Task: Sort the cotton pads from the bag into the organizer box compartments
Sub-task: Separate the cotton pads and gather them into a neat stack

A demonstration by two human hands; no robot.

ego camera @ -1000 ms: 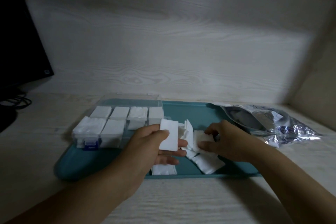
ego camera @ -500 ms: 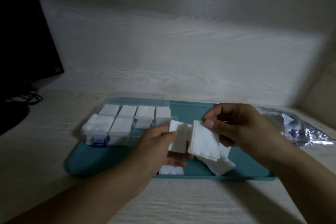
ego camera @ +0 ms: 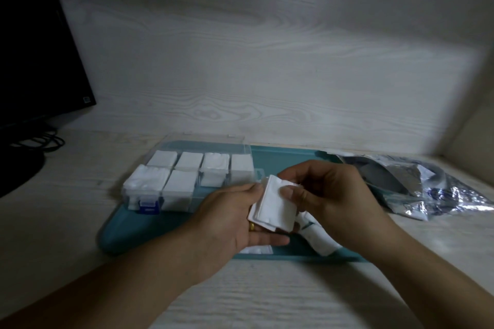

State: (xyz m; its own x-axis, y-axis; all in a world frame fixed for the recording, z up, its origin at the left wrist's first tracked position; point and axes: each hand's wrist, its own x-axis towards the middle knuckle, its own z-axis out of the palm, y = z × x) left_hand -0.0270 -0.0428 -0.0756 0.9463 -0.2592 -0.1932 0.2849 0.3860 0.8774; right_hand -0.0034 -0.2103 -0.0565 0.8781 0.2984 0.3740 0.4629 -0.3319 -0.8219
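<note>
A small stack of white square cotton pads (ego camera: 274,204) is held between both hands above the teal tray (ego camera: 171,224). My left hand (ego camera: 230,219) cradles the stack from below and the left. My right hand (ego camera: 326,195) pinches its top edge with thumb and fingers. The clear organizer box (ego camera: 187,179) sits on the tray's left part, several compartments filled with white pads, a blue latch at its front. More loose pads (ego camera: 319,240) lie on the tray under my right hand. The silver foil bag (ego camera: 433,187) lies open at the right.
A black monitor (ego camera: 34,48) with cables stands at the far left on the pale wooden desk (ego camera: 267,296). A wood-grain wall panel rises close behind the tray, and a side wall closes the right.
My right hand lifted a pad from the tray pile and brought it onto the pad in my left hand. Both hands now hold the pads together.
</note>
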